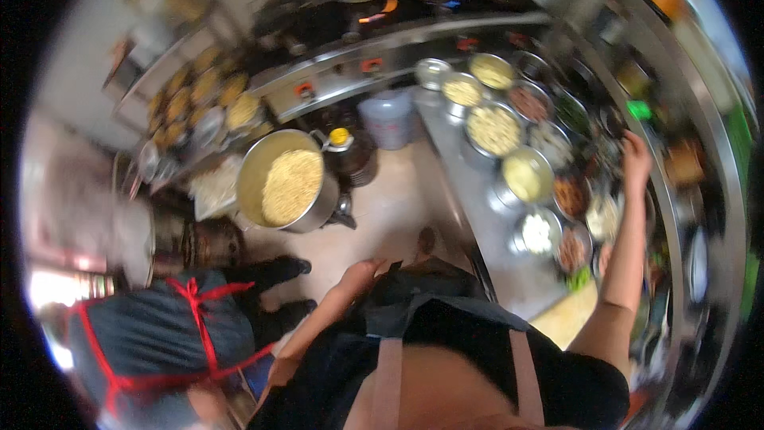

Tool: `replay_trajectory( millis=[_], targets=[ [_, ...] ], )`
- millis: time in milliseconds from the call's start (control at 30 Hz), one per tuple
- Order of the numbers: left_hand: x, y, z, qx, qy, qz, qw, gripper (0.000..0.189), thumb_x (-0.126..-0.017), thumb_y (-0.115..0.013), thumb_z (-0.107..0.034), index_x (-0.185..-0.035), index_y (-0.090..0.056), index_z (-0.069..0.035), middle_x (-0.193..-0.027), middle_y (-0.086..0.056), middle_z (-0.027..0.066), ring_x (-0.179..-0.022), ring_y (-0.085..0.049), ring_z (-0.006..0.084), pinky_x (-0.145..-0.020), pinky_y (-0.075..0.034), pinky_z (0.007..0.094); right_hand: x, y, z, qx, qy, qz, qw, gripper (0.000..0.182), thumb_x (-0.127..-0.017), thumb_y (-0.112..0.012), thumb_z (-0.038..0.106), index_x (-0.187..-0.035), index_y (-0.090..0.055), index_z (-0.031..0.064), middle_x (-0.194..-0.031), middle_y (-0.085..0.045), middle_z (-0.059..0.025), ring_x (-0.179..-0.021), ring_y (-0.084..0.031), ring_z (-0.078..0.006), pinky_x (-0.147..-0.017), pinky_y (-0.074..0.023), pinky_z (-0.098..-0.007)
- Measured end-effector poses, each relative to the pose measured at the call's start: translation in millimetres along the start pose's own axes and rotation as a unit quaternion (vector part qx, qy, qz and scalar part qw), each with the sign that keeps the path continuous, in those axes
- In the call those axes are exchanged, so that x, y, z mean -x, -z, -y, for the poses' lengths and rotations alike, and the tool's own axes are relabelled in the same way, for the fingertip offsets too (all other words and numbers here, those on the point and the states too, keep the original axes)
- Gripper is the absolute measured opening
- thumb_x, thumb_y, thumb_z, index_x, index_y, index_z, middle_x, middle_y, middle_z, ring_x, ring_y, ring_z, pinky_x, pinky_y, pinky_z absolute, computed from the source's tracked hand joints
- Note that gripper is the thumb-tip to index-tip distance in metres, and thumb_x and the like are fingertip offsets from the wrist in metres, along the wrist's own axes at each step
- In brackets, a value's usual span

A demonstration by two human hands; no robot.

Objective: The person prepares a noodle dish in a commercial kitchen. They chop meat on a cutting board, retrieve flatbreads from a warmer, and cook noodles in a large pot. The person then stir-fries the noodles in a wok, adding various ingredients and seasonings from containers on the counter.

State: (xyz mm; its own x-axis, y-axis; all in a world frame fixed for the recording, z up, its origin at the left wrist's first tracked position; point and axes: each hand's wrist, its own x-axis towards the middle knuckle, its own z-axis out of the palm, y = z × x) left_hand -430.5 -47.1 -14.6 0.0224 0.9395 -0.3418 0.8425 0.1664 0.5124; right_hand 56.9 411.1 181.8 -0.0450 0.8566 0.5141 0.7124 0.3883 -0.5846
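My right hand (637, 158) reaches over the far side of a steel counter (441, 137). Its fingers are beside a dark round item (612, 122), and blur hides whether they grip it. Under and left of that arm stand several metal bowls of food: pale pieces (493, 129), a pale yellow food (527, 174), white pieces (537, 233), reddish strips (530, 103) and dark greens (570, 113). My left hand (361, 275) hangs low by my apron (430, 292), close to a small dark object (396, 266); its fingers are too unclear to read.
A large pot (329, 200) of yellow grain-like food is ahead left. Behind it are a grey bucket (388, 122) and a stove (334, 74) with a flame (382, 12). At lower left, a co-worker (161, 334) bends in a red-tied apron. A cutting board (567, 316) lies at right.
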Motion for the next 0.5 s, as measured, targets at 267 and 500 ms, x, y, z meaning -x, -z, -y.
replay_trajectory(
  millis=[267,500],
  targets=[
    [-50.9,76.3,17.0,0.098,0.178,-0.133,0.970,0.049,-0.083,-0.063,-0.027,-0.128,-0.051,-0.010,-0.109,-0.063,0.0200,-0.100,-0.061,0.0358,-0.085,-0.049,0.0435,-256.5,-81.3,-223.7,0.222,-0.025,0.023,0.975,0.041,-0.092,-0.052,0.031,-0.123,-0.059,0.0054,-0.116,-0.063,-0.0167,-0.100,-0.060,-0.0243,-0.091,-0.0453,-0.0353],
    [-55.5,97.3,-9.9,0.090,0.317,-0.127,0.936,0.052,-0.083,-0.063,-0.028,-0.131,-0.049,-0.011,-0.109,-0.064,0.0180,-0.099,-0.062,0.0334,-0.082,-0.050,0.0429,-240.4,-305.4,-100.9,0.214,-0.035,0.089,0.972,0.044,-0.092,-0.053,0.031,-0.127,-0.055,0.0049,-0.118,-0.061,-0.0181,-0.101,-0.059,-0.0255,-0.090,-0.0460,-0.0358]
  ],
)
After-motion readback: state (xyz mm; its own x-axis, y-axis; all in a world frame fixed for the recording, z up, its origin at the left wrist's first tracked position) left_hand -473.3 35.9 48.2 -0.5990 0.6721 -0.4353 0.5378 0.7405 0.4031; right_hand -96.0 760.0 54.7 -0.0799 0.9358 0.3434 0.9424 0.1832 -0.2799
